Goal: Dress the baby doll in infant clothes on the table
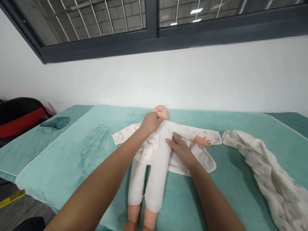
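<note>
Doll (162,154) lies on printed jacket (209,133); yellow strip (12,198) bears unreadable dark marks.

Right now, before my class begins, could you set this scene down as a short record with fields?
Baby doll: face up on the teal plush cover
Left hand: at the doll's neck
Right hand: against the doll's torso
Patterned jacket: one front panel over the doll, the other spread out beside it
Patterned cloth: loosely bunched on the cover, picture's right
Dark-framed window: above, metal bars beyond the glass
</note>
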{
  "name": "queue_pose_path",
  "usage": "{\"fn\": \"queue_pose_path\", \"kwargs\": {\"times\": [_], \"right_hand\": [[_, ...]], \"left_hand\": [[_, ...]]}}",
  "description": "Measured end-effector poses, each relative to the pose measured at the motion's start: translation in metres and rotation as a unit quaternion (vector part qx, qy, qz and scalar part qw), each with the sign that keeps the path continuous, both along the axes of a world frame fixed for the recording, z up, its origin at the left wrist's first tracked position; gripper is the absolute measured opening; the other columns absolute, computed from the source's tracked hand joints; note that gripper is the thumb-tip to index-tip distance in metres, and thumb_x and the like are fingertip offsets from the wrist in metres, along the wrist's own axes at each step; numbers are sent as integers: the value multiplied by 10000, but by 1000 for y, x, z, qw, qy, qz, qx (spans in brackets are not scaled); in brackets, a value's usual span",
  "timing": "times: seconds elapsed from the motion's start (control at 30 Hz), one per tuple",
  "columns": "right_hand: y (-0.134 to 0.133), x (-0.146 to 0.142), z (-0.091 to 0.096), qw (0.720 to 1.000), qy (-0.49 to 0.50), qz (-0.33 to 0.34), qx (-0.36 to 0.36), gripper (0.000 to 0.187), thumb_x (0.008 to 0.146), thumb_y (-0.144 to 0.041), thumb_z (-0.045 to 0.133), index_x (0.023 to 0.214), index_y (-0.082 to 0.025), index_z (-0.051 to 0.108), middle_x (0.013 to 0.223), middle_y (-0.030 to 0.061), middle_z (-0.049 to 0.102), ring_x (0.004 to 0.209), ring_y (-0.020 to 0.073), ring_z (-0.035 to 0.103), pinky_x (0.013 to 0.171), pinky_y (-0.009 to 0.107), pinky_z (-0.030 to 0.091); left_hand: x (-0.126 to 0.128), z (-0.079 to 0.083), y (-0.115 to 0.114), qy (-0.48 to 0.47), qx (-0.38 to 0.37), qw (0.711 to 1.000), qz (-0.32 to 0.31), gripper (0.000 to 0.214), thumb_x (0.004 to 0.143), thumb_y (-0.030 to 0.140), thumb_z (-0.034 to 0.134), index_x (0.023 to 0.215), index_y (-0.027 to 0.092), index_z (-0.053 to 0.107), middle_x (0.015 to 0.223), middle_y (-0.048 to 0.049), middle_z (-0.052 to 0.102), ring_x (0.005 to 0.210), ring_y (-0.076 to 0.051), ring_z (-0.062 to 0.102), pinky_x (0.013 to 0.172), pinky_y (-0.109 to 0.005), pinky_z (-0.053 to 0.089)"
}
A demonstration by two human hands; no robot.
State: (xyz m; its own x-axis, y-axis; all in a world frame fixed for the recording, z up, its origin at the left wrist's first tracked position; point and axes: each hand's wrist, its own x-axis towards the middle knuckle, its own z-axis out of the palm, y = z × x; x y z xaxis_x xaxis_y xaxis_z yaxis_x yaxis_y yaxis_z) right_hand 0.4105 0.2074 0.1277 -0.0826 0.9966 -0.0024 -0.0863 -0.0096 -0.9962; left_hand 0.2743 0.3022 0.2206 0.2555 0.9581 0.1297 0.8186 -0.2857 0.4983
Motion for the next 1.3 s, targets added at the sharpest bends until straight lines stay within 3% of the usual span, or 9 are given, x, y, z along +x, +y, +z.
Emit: {"fn": "queue_pose_path", "kwargs": {"times": [0.13, 0.3, 0.4, 0.5, 0.67, 0.8, 1.0, 1.17, 1.3], "right_hand": [[0, 0, 1, 1000, -1, -3, -2, 379, 833, -448, 643, 1149, -250, 574, 1241, 19, 637, 1187, 232, 556, 990, 347, 464], [2, 1, -3, 999, -24, 2, 20, 327, 833, -457, 637, 1061, -226, 595, 1104, 17, 663, 1091, 230, 587, 941, 342, 474], [2, 1, -6, 1000, -11, -5, 4, 318, 810, -467, 664, 1013, -229, 603, 1046, 8, 667, 1030, 221, 599, 899, 332, 495], [0, -1, -6, 1000, 17, -12, -13, 339, 793, -473, 683, 1027, -239, 611, 1041, 6, 671, 1031, 217, 600, 888, 326, 510], [-2, -4, -3, 999, 42, -18, -30, 388, 775, -458, 712, 1097, -259, 627, 1153, 12, 666, 1101, 212, 590, 902, 314, 523], [-1, -4, -6, 998, 41, -26, -33, 401, 769, -464, 723, 1100, -256, 635, 1190, 15, 662, 1146, 218, 578, 923, 313, 525], [1, -2, -11, 998, 33, -31, -45, 424, 758, -481, 739, 1104, -259, 636, 1289, 19, 623, 1194, 235, 553, 885, 301, 541], [2, -2, -11, 998, 45, -21, -37, 409, 766, -476, 733, 1098, -256, 635, 1219, 12, 649, 1134, 211, 582, 869, 275, 542], [1, -1, -10, 997, 67, 1, -32, 407, 783, -480, 711, 1103, -245, 621, 1086, 9, 684, 972, 189, 632, 780, 272, 558]], "left_hand": [[-12, -4, -21, -120, 27, 992, -19, 225, 871, 283, 432, 677, 203, 516, 669, -2, 582, 663, -152, 540, 635, -279, 415], [-91, -62, -88, -113, 153, 982, -13, 309, 830, 103, 360, 988, 216, 601, 1012, -54, 642, 994, -195, 581, 879, -340, 458], [-129, -97, -117, -113, 78, 990, -5, 394, 801, 102, 433, 1143, 221, 587, 1148, -69, 632, 1065, -207, 576, 918, -356, 462], [-138, -116, -124, -128, 16, 992, 7, 372, 827, 212, 527, 1195, 203, 581, 1185, -84, 643, 1078, -232, 575, 914, -374, 459], [-133, -118, -123, -124, 17, 992, 32, 206, 872, 299, 491, 930, 181, 650, 967, -79, 676, 963, -246, 580, 861, -392, 438], [-137, -116, -139, -160, 2, 987, 6, 209, 894, 300, 461, 897, 200, 645, 911, -48, 673, 908, -217, 586, 855, -375, 424], [-137, -119, -159, -122, 18, 992, -4, 195, 894, 291, 467, 878, 205, 641, 984, -66, 671, 974, -242, 565, 877, -405, 403], [-133, -115, -158, -270, 26, 962, 39, 212, 874, 308, 549, 1053, 212, 610, 1088, -62, 654, 1013, -200, 592, 934, -357, 437], [-133, -114, -157, -317, -4, 948, 32, 144, 872, 336, 557, 862, 198, 598, 998, -50, 672, 967, -185, 617, 888, -318, 465]]}}
